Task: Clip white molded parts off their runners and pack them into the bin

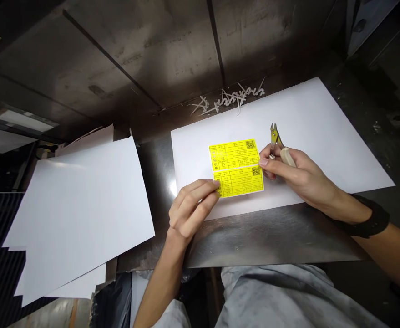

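Two yellow printed labels (239, 175) on one backing, with small codes in their right corners, are held up above a large white sheet (322, 136). My left hand (194, 205) pinches the lower left corner between thumb and fingers. With thumb and forefinger, my right hand (297, 171) grips the right edge of the labels. The same hand also holds a pair of side cutters (275, 134), their pale handle in the palm and the jaws pointing away from me.
Thin whitish trimmings (234, 98) lie in a heap behind the sheet, by the metal wall (172, 45). At left, a stack of white sheets (87, 209) overhangs the metal table (254, 241). Its front edge is close to my body.
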Demonstrator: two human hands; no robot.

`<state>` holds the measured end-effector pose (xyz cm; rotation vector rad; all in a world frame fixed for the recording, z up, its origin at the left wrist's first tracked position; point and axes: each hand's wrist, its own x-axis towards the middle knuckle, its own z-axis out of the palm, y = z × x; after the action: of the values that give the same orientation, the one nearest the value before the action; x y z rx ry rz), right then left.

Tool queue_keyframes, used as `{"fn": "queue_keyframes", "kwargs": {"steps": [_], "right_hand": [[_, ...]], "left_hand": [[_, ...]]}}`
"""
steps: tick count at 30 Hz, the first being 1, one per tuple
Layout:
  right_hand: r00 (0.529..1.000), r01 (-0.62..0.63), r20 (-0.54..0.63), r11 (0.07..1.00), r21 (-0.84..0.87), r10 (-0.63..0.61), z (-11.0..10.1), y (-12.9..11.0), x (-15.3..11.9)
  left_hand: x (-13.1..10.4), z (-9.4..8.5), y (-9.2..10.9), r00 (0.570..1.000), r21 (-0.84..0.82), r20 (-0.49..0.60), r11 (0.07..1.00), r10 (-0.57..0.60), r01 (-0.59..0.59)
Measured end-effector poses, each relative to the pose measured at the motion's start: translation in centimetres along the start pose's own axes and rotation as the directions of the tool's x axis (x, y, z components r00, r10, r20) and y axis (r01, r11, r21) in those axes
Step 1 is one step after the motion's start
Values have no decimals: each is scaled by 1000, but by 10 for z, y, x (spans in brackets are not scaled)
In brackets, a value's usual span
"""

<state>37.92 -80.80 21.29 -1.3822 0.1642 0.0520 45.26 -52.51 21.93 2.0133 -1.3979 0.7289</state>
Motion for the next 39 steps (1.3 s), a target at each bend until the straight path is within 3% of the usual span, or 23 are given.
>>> {"fn": "queue_keyframes", "kwargs": {"steps": [5,12,33,39], "right_hand": [[1000,0,5,1000,-10,0,0,0,-1],[1000,-10,-1,1000,17,11,-1,3,0],[1000,-12,-15,1000,4,12,-1,-1,0],[999,40,6,999,-35,-40,1,-3,2]], "left_hand": [[0,11,-7,990,3,-109,996,85,-85],[-1,8,-7,998,51,-39,997,54,-52],[-3,6,-7,998,45,-50,999,33,-30],[-1,7,-9,996,31,-75,998,54,-51]]}}
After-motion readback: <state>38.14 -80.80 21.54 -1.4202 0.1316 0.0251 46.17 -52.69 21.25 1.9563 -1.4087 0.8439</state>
